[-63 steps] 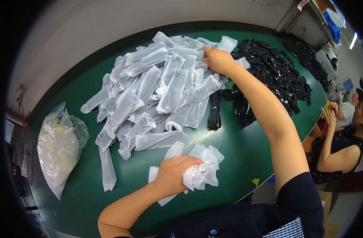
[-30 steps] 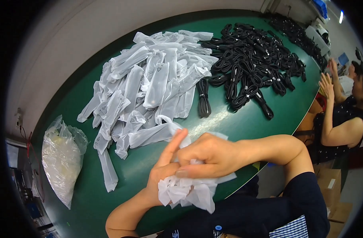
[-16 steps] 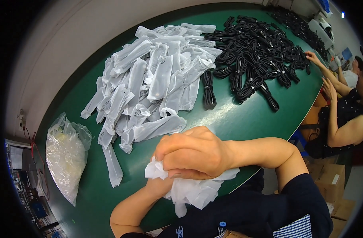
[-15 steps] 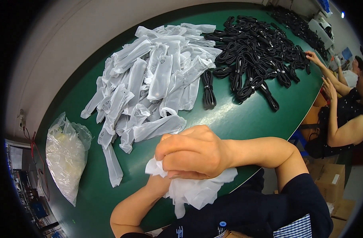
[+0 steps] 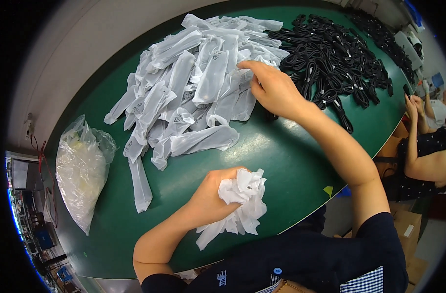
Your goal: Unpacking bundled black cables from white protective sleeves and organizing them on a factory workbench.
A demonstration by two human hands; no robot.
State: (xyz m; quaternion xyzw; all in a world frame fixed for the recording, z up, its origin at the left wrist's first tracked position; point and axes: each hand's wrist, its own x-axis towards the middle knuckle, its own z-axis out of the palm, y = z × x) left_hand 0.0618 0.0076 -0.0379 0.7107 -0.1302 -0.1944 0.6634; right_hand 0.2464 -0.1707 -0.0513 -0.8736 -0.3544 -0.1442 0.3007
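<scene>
My left hand [image 5: 212, 195] is closed round a crumpled bunch of white bags [image 5: 245, 207] above the near part of the table. My right hand [image 5: 276, 90] is stretched out over the right edge of a heap of filled, translucent white bags [image 5: 211, 78]. Its index finger and thumb are apart, with nothing visible between them; the other fingers are partly hidden. Beyond that hand, to the right, lies a heap of coiled black cables [image 5: 330, 63]. The spot where a lone cable coil lay is covered by my right hand and wrist.
A clear plastic bag [image 5: 81, 176] with pale contents stands at the left on the green table [image 5: 184, 254]. More black cables [image 5: 379, 39] lie at the far right. A co-worker [image 5: 428, 146] sits along the right edge, and cardboard boxes [image 5: 406, 227] stand below.
My right hand has left the white bunch and moved up and away to the heap's right edge. The left hand still holds the bunch. The co-worker's hands have drawn back from the cables.
</scene>
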